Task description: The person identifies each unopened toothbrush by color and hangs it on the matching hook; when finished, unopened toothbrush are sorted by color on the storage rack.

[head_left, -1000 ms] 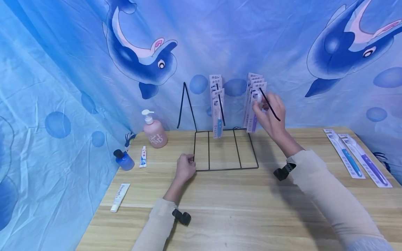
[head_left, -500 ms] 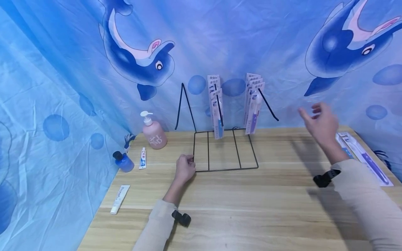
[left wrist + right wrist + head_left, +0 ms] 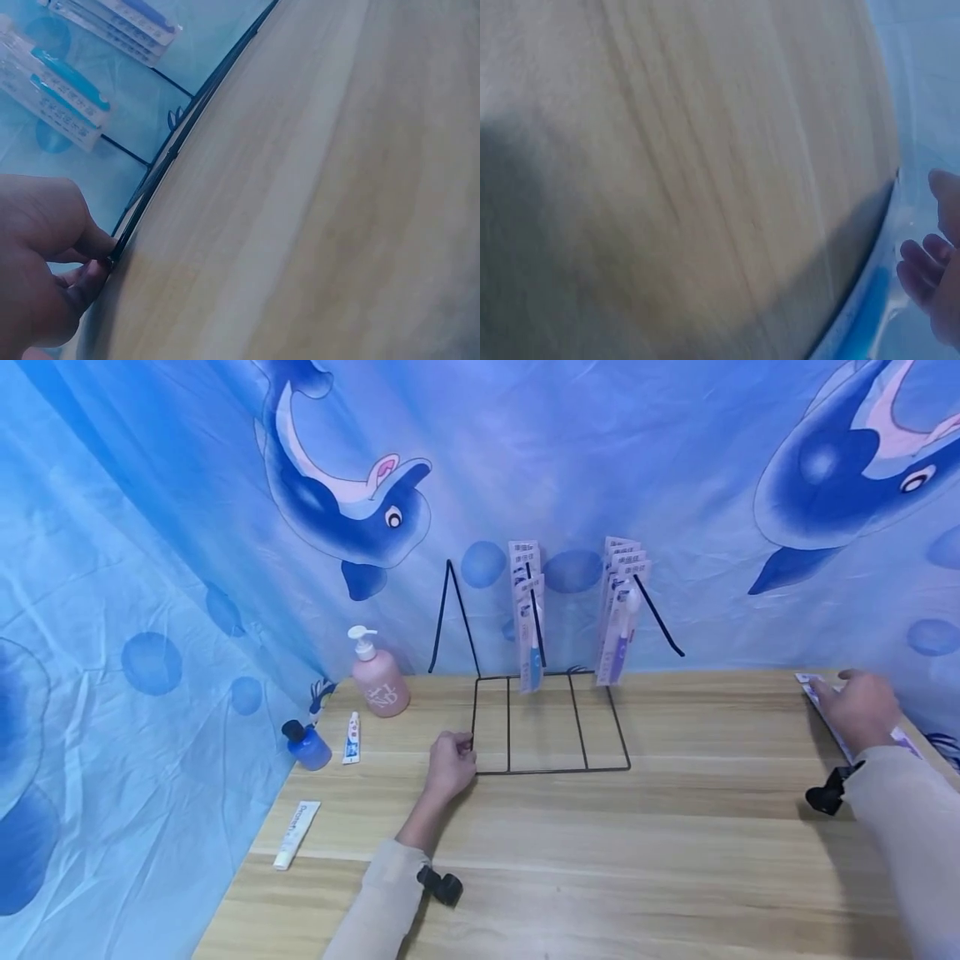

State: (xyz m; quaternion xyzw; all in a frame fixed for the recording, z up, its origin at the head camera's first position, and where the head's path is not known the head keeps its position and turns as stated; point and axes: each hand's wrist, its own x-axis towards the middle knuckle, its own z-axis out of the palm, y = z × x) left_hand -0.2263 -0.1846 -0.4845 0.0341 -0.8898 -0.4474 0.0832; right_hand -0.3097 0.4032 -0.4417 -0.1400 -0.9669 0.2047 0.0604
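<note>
Your left hand point(image 3: 450, 766) pinches the front-left corner of the wire rack point(image 3: 551, 724) — fingers curled round the thin black wire, clear in the left wrist view point(image 3: 45, 262). Rack base lies flat on the table point(image 3: 600, 860), mid-back area, its hooks slanting up toward the curtain. Two bunches of toothbrush packs hang on the hooks: blue-handled ones point(image 3: 528, 618) on the middle hook, purple-handled ones point(image 3: 618, 618) on the hook to the right; long axes near vertical, brush heads up.

Your right hand point(image 3: 862, 706) is down at the table's far right edge, resting on the loose toothbrush packs point(image 3: 813, 687) lying flat there. Their long axis runs from the back of the table toward you & a bit rightward. Fingers look loosely bent over the card; right wrist view is blurred, shows fingertips point(image 3: 922, 262) just over a blue-handled pack point(image 3: 866, 315) — can't tell if they've got a grip.

Vs 1 s ago: right hand was up at the purple packs on the rack, touching the front one. 0.5 s ago it was mid-air, fingers spread, heading right. Now it's down on the loose packs. Left hand hasn't moved off the rack corner; rack & hanging packs same spot.

Left side of table: pink pump bottle point(image 3: 378, 677), small blue bottle point(image 3: 306, 745), small tube point(image 3: 351, 737), white tube point(image 3: 296, 833) nearer you.
</note>
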